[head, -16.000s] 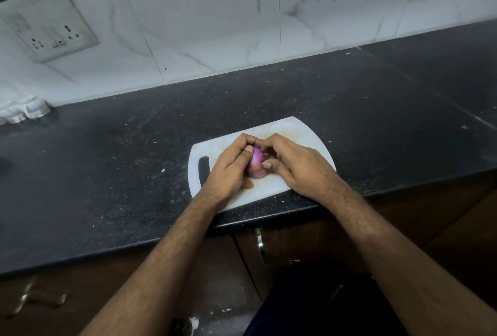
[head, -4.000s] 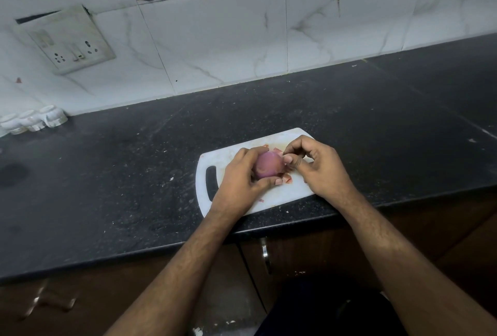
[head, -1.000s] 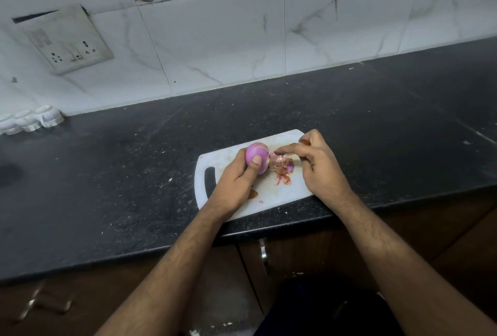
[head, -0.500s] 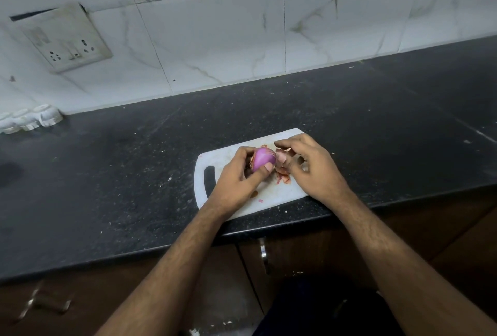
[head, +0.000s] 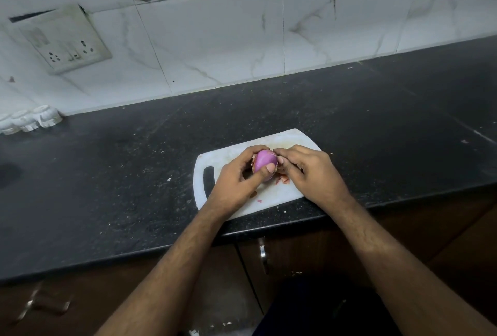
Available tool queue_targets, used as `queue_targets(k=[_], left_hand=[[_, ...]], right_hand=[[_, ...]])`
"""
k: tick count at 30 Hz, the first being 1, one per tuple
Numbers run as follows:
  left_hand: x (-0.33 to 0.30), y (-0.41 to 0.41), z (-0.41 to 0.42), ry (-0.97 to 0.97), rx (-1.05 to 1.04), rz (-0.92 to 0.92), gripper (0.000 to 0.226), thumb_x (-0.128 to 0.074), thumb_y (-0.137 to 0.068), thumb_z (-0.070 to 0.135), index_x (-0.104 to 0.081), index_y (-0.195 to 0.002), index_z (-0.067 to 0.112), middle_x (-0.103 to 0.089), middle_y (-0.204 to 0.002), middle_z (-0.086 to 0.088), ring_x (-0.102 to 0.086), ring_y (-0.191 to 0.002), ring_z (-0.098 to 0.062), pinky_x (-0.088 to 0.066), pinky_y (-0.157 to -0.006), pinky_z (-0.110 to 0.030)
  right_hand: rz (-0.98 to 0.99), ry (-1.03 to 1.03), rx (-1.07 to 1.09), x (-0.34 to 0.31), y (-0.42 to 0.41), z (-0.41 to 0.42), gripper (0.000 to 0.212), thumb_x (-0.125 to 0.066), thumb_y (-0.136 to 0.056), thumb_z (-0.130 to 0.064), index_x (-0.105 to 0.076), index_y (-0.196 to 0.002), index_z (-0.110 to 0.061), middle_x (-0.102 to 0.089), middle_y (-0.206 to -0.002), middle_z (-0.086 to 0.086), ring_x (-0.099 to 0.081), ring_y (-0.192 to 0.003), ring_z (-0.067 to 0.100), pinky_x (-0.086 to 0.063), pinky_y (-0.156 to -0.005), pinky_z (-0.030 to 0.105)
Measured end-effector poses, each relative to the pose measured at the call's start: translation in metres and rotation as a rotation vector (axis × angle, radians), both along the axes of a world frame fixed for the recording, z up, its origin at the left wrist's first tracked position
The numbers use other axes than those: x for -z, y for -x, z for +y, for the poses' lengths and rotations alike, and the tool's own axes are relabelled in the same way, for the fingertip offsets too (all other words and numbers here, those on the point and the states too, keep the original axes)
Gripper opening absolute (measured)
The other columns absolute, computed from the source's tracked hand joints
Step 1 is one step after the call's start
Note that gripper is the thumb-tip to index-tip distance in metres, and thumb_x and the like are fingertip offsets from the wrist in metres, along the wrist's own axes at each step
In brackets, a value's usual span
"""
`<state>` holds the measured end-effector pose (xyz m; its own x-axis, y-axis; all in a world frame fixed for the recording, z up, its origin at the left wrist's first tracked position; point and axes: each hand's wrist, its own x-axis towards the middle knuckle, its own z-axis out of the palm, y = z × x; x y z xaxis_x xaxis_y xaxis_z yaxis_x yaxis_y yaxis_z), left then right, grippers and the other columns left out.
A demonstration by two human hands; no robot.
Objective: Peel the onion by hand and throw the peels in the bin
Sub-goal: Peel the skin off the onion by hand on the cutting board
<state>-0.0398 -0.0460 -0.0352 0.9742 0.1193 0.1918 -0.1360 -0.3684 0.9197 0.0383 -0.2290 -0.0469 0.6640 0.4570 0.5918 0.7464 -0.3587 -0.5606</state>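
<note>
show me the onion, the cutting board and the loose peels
onion point(head: 265, 160), head view, bare purple side
cutting board point(head: 291, 138), head view, bare far corner
loose peels point(head: 283, 179), head view, reddish scraps on the board beside the onion

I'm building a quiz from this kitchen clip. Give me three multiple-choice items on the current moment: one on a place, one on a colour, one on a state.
1. Where is the onion?
A. over the white cutting board
B. beside the wall socket
C. on the bare black counter

2. What colour is the onion's exposed surface?
A. white
B. purple-pink
C. green

3. What is the left hand doing?
A. lying flat on the counter
B. holding a knife
C. gripping the onion

Answers: 1 A, both hands hold it above the board. 2 B, the bared side shows purple-pink. 3 C, its thumb and fingers curl round the onion while the right hand picks at its top.
</note>
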Motion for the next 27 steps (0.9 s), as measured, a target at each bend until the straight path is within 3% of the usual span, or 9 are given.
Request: queue_targets(k=[5,11,14,16,21,24,27], left_hand=[[-0.001,0.0,0.002,-0.088,0.029,0.005,0.04,-0.07,-0.1,0.04,-0.061,-0.139,0.036,-0.07,-0.119,0.022,-0.066,-0.106,0.003,-0.054,-0.076,-0.019],[0.003,-0.002,0.005,-0.151,0.055,-0.033,0.047,-0.075,-0.099,0.03,-0.059,-0.143,0.028,-0.07,-0.128,0.014,-0.066,-0.116,-0.002,-0.053,-0.094,-0.017],[0.005,-0.004,0.007,-0.15,0.073,-0.045,0.047,-0.078,-0.096,0.026,-0.057,-0.139,0.028,-0.07,-0.127,0.01,-0.067,-0.116,-0.009,-0.056,-0.09,-0.016],[0.007,-0.004,0.006,-0.129,0.086,-0.047,0.048,-0.078,-0.096,0.022,-0.055,-0.137,0.028,-0.068,-0.13,0.008,-0.067,-0.119,-0.012,-0.059,-0.086,-0.019],[0.014,-0.009,0.01,-0.094,0.086,-0.071,0.057,-0.075,-0.094,0.013,-0.05,-0.144,0.029,-0.063,-0.138,0.01,-0.062,-0.129,-0.013,-0.052,-0.11,-0.034],[0.016,-0.011,0.012,-0.075,0.078,-0.034,0.078,-0.077,-0.091,0.015,-0.041,-0.155,0.041,-0.058,-0.146,0.008,-0.058,-0.136,-0.014,-0.048,-0.114,-0.036],[0.017,-0.012,0.013,-0.066,0.086,-0.029,0.077,-0.079,-0.091,0.007,-0.046,-0.155,0.034,-0.058,-0.147,0.01,-0.056,-0.137,-0.012,-0.048,-0.117,-0.037]], right_hand=[[-0.014,0.062,0.031,0.001,0.002,0.0,0.028,-0.066,-0.099,-0.015,-0.072,-0.126,-0.009,-0.076,-0.104,0.002,-0.071,-0.092,0.016,-0.06,-0.084,0.036],[0.101,0.074,0.056,-0.003,0.002,0.002,0.025,-0.067,-0.097,-0.013,-0.074,-0.121,-0.012,-0.077,-0.099,0.0,-0.058,-0.067,-0.005,-0.058,-0.073,0.022],[0.19,0.066,0.074,-0.006,0.0,0.002,0.021,-0.065,-0.098,-0.016,-0.076,-0.117,-0.014,-0.075,-0.09,-0.004,-0.064,-0.063,0.0,-0.059,-0.066,0.024],[0.245,0.046,0.078,-0.008,-0.001,0.003,0.02,-0.065,-0.098,-0.018,-0.075,-0.114,-0.015,-0.073,-0.085,-0.008,-0.066,-0.064,0.004,-0.06,-0.064,0.026],[0.291,0.014,0.084,-0.007,-0.002,0.004,0.016,-0.064,-0.098,-0.019,-0.074,-0.109,-0.017,-0.071,-0.081,-0.011,-0.068,-0.065,0.005,-0.058,-0.058,0.022],[0.34,-0.003,0.083,-0.008,-0.002,0.003,0.012,-0.063,-0.098,-0.017,-0.073,-0.104,-0.016,-0.071,-0.074,-0.011,-0.067,-0.059,0.001,-0.051,-0.054,0.014],[0.353,0.002,0.085,-0.01,-0.001,0.004,0.01,-0.064,-0.098,-0.018,-0.072,-0.102,-0.018,-0.07,-0.073,-0.011,-0.066,-0.058,0.0,-0.051,-0.057,0.014]])
